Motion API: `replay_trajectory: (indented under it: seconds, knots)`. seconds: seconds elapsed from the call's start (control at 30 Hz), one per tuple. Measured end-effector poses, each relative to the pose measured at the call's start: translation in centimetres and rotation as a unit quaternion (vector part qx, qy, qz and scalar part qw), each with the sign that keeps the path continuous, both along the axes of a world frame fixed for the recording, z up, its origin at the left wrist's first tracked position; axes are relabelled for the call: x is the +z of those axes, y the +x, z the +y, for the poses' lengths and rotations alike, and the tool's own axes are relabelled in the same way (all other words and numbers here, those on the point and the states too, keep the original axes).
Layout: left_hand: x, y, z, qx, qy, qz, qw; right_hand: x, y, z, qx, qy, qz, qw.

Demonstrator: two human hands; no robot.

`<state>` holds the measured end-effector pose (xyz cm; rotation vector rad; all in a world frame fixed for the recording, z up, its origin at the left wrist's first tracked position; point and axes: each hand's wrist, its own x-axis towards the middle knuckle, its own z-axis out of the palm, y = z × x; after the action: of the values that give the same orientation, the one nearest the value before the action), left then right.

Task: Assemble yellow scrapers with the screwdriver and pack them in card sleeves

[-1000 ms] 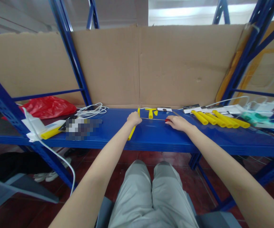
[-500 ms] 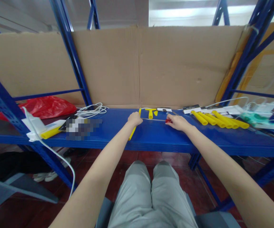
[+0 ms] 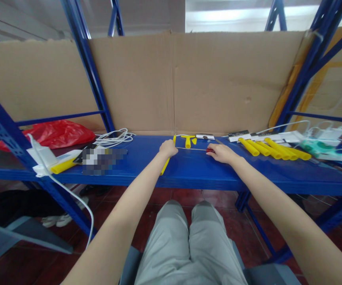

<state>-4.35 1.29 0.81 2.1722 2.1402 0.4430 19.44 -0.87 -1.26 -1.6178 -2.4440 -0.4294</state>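
Both hands' fingers curl tight: the left hand (image 3: 168,148) round a yellow tube (image 3: 164,166) near the worktop's (image 3: 141,160) front edge, the right hand (image 3: 221,153) round a red-handled screwdriver (image 3: 209,150) aimed at it. Screwdriving seems in hand; the next move likely calls for steady alignment.

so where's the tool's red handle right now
In the head view, the red handle is in the right hand, right of centre over the blue shelf, its thin shaft pointing at the left hand.
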Motion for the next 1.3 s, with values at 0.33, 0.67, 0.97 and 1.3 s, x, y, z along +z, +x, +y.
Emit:
replay_trajectory:
  seconds: [0.33,0.67,0.97,1.3]
  knots:
    - [-0.06,-0.05,0.04,0.001,0.002,-0.003,1.000,-0.25,0.13,0.08,0.016,0.009,0.032,0.999]
    - [-0.23,0.01,0.21,-0.004,0.013,0.015,1.000,-0.38,0.36,0.47,0.011,0.023,0.037,0.999]
    - [-0.19,0.01,0.20,-0.005,0.006,0.008,1.000,-0.17,0.30,0.15,0.018,0.035,-0.003,0.999]
    - [-0.16,-0.10,0.28,-0.005,0.000,-0.002,1.000,-0.20,0.35,0.02,0.012,0.018,0.020,1.000]
